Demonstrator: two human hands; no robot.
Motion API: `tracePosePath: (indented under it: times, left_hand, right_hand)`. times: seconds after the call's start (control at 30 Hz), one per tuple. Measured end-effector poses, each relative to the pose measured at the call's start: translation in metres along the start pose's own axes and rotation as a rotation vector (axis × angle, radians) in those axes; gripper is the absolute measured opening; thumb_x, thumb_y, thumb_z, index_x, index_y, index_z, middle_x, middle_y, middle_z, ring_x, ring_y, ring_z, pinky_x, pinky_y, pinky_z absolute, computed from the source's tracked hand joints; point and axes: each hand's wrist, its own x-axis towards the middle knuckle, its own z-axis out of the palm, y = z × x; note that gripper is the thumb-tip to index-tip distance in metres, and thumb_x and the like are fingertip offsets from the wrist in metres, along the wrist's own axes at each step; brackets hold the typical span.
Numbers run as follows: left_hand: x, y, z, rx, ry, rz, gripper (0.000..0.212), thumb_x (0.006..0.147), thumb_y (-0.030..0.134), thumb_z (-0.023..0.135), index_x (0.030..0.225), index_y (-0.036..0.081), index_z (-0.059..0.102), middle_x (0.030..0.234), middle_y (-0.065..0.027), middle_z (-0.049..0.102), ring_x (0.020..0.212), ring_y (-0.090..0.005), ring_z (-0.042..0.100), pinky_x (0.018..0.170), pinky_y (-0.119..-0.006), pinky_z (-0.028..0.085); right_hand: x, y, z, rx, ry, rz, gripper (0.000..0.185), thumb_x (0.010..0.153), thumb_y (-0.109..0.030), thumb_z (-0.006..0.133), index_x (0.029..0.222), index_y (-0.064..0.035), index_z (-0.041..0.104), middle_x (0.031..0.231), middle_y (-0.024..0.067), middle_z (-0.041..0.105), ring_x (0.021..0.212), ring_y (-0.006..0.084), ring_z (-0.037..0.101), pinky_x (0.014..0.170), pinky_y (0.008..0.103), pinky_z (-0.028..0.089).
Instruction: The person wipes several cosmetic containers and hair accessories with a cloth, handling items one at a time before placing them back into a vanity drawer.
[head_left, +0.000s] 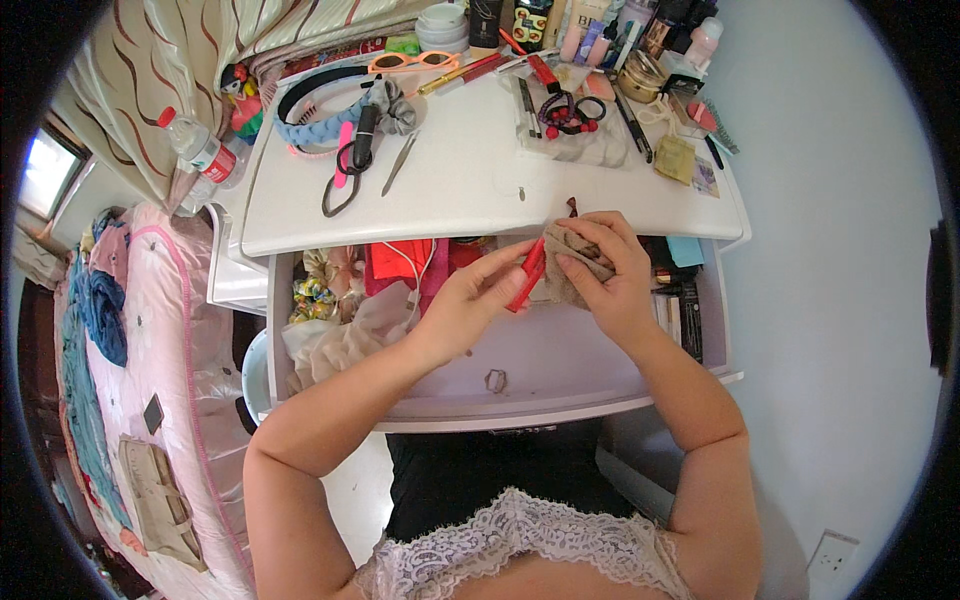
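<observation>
Above a pulled-out drawer (525, 409), my left hand (480, 292) holds a small red stick-like item (528, 276) at a slant; its exact kind I cannot tell. My right hand (611, 270) grips a bunched brown cloth (574, 259), which touches the red item's upper end. In the drawer's left part lie patterned scrunchies (315, 296), pale sheer fabric (337, 337), a red pouch or cloth (397, 259) and a white cord (417, 277). A thin ring-shaped band (496, 381) lies near the drawer's front. Dark boxes (690, 322) stand at its right.
On the white tabletop (465, 180) lie a blue braided headband (315, 135), tweezers (399, 163), hair ties (341, 196), orange-framed sunglasses (414, 61) and black pencils (634, 124). Cosmetic bottles (592, 34) crowd the back. A wall (832, 225) borders the right, a bed (161, 322) the left.
</observation>
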Motion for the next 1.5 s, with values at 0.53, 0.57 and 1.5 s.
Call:
tracePosePath:
  times: [0.53, 0.57, 1.5]
  left_hand:
    - [0.000, 0.010, -0.004, -0.237, 0.109, -0.012, 0.042, 0.094, 0.013, 0.053, 0.135, 0.008, 0.044, 0.114, -0.0032, 0.059, 0.101, -0.0095, 0.055, 0.082, -0.024, 0.048]
    - [-0.001, 0.011, -0.004, -0.234, 0.107, -0.011, 0.042, 0.094, 0.013, 0.053, 0.135, 0.008, 0.044, 0.114, -0.0032, 0.059, 0.101, -0.0095, 0.055, 0.082, -0.024, 0.048]
    - [-0.001, 0.007, -0.006, -0.224, 0.172, -0.076, 0.038, 0.095, 0.019, 0.052, 0.131, 0.008, 0.048, 0.114, -0.0040, 0.061, 0.095, -0.0114, 0.061, 0.074, -0.027, 0.055]
  right_hand:
    - [-0.024, -0.020, 0.017, -0.059, -0.288, -0.120, 0.037, 0.069, -0.012, 0.071, 0.105, -0.0178, 0.066, 0.094, 0.0040, 0.056, 0.077, 0.0204, 0.060, 0.063, 0.0293, 0.051]
    - [-0.026, -0.021, 0.019, -0.059, -0.284, -0.121, 0.037, 0.069, -0.012, 0.071, 0.105, -0.0178, 0.066, 0.094, 0.0040, 0.056, 0.077, 0.0204, 0.060, 0.063, 0.0293, 0.051]
    - [-0.014, -0.003, 0.008, -0.029, -0.205, -0.145, 0.035, 0.071, -0.010, 0.070, 0.106, -0.0150, 0.065, 0.100, 0.0073, 0.057, 0.078, 0.0222, 0.062, 0.067, 0.0308, 0.051]
